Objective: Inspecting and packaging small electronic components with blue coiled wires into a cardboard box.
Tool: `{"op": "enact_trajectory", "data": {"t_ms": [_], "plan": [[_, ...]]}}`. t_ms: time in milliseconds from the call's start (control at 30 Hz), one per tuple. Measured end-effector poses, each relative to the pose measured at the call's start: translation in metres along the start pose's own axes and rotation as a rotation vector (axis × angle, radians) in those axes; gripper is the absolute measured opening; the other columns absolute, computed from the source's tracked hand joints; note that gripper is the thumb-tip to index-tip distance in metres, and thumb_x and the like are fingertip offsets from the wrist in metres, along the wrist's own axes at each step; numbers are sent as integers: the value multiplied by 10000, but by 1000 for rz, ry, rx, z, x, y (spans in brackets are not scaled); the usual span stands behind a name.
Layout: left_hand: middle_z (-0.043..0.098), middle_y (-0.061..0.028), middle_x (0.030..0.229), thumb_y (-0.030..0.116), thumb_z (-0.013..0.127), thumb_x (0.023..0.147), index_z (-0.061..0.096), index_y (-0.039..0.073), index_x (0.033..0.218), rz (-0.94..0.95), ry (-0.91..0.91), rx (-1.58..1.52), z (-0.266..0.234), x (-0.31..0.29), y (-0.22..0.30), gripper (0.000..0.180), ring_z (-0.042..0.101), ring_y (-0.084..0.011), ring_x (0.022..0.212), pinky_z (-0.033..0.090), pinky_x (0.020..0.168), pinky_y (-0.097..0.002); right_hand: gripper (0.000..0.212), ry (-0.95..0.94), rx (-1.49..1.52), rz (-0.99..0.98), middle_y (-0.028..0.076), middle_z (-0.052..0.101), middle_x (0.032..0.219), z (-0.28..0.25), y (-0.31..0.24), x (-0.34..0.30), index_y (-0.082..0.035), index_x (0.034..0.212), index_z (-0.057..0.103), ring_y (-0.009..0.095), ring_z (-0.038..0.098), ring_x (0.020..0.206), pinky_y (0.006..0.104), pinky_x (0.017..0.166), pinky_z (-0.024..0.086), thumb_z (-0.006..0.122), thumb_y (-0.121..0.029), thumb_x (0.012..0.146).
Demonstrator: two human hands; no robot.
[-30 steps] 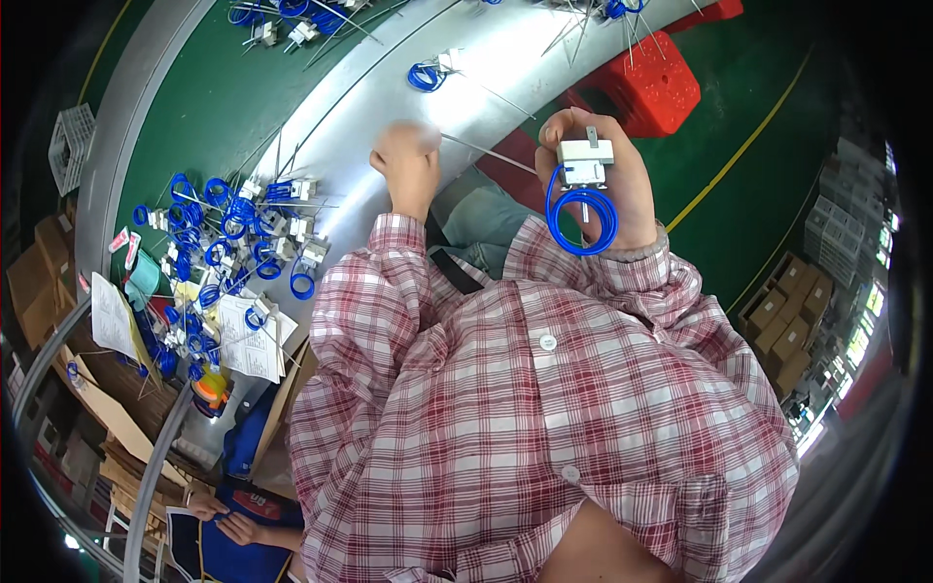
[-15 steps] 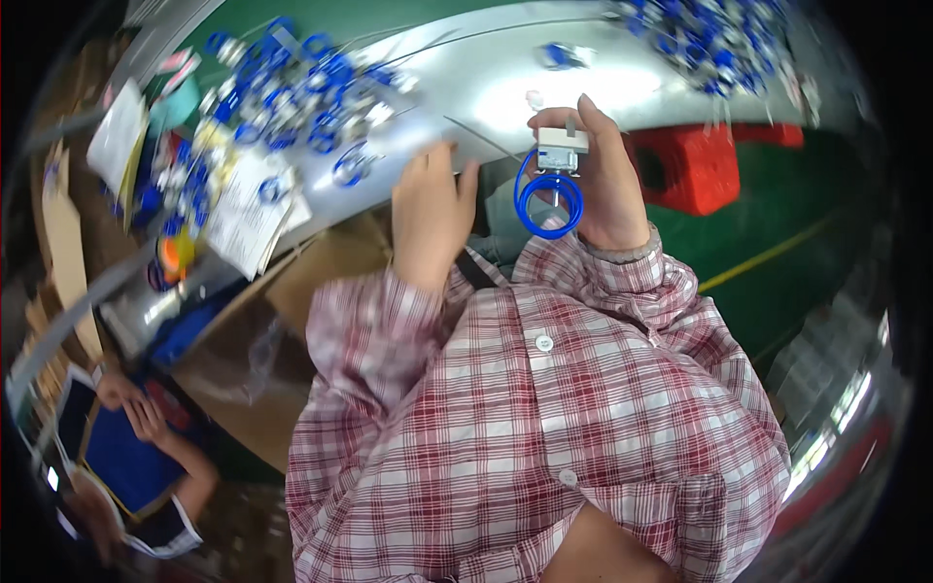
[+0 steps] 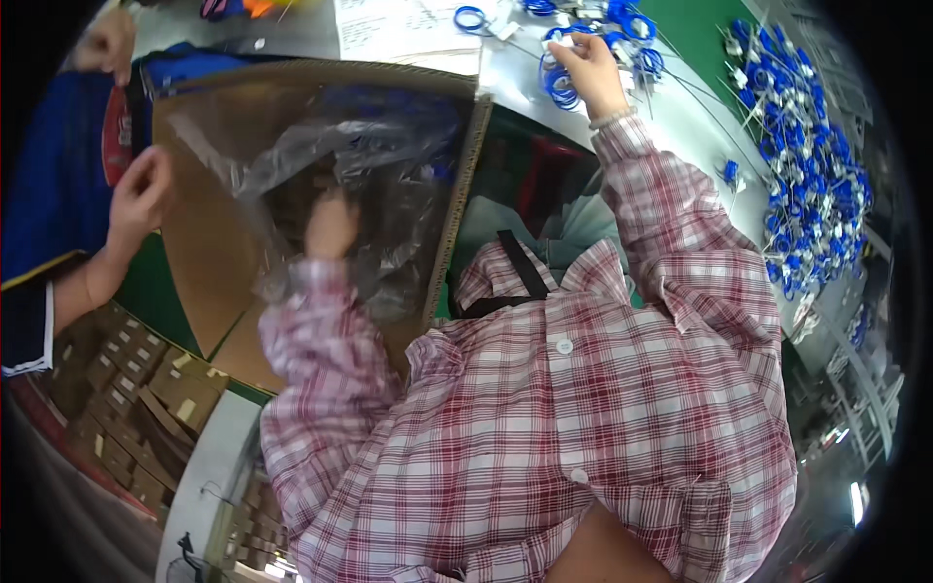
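My left hand [image 3: 331, 229] reaches down into a cardboard box [image 3: 459, 209] lined with a clear plastic bag [image 3: 384, 151]. Its fingers are smeared by motion and partly lost in the dark inside, so what they hold cannot be made out. My right hand [image 3: 595, 80] is stretched out over the metal table, thumb and fingers closed at a small thermostat-like part with a coiled blue tube [image 3: 560, 89]. Several similar blue-coiled parts [image 3: 637, 24] lie around that hand.
A large heap of blue-coiled parts [image 3: 812, 165] lies along the right side. Printed sheets [image 3: 403, 34] rest on the table beyond the box. Another person's hand [image 3: 141, 199] is close to the box's left side. Stacked small cartons [image 3: 121, 379] stand lower left.
The view has swung left onto the box. My left hand has gone from above the table edge into the box. My right hand, earlier holding a blue-coiled part near me, now reaches among the table's parts.
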State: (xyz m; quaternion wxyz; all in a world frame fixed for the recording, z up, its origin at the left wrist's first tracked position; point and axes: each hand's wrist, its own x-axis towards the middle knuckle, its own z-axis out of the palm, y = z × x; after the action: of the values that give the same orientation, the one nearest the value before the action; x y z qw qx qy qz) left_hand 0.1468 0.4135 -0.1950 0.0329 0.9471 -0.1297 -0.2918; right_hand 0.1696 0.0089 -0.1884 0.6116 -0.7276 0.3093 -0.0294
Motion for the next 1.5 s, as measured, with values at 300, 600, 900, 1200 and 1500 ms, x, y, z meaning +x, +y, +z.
{"op": "enact_trajectory", "data": {"t_ms": [300, 600, 900, 1200, 1500], "plan": [[494, -199, 1055, 184, 531, 833, 458, -27, 1156, -374, 1027, -220, 93, 57, 5, 392, 492, -325, 944, 398, 819, -401, 302, -108, 173, 226, 98, 624, 864, -33, 0, 58, 50, 1022, 557, 174, 638, 755, 256, 651, 520, 639, -156, 817], [606, -165, 1000, 251, 442, 915, 577, 40, 1088, 579, -320, -339, 257, 104, 31, 305, 587, -285, 878, 464, 804, -380, 280, -330, 692, 193, 187, 621, 976, -37, -7, 61, 81, 1022, 550, 297, 620, 945, 307, 774, 523, 570, -154, 871], [517, -117, 1165, 276, 420, 927, 493, 97, 1205, 275, -61, -64, 197, 95, 81, 338, 533, -221, 962, 455, 810, -366, 343, -278, 659, -63, 144, 605, 1062, -23, -22, 25, -36, 1198, 457, 222, 600, 955, 274, 720, 488, 519, -182, 894], [519, -113, 1111, 245, 464, 887, 495, 81, 1178, 383, -116, 52, 155, 88, 95, 336, 537, -217, 953, 463, 762, -372, 476, -22, 587, -1, 148, 523, 1111, 25, 54, 34, -20, 1210, 450, 207, 546, 983, 292, 806, 468, 590, 25, 757], [593, -133, 930, 230, 546, 813, 560, 49, 1069, 335, -296, 45, 87, 84, 105, 314, 588, -262, 841, 481, 675, -407, 607, 17, 551, 78, 155, 414, 1276, 23, 47, 27, -62, 1320, 348, 212, 470, 1092, 299, 875, 389, 605, -17, 773]]}}
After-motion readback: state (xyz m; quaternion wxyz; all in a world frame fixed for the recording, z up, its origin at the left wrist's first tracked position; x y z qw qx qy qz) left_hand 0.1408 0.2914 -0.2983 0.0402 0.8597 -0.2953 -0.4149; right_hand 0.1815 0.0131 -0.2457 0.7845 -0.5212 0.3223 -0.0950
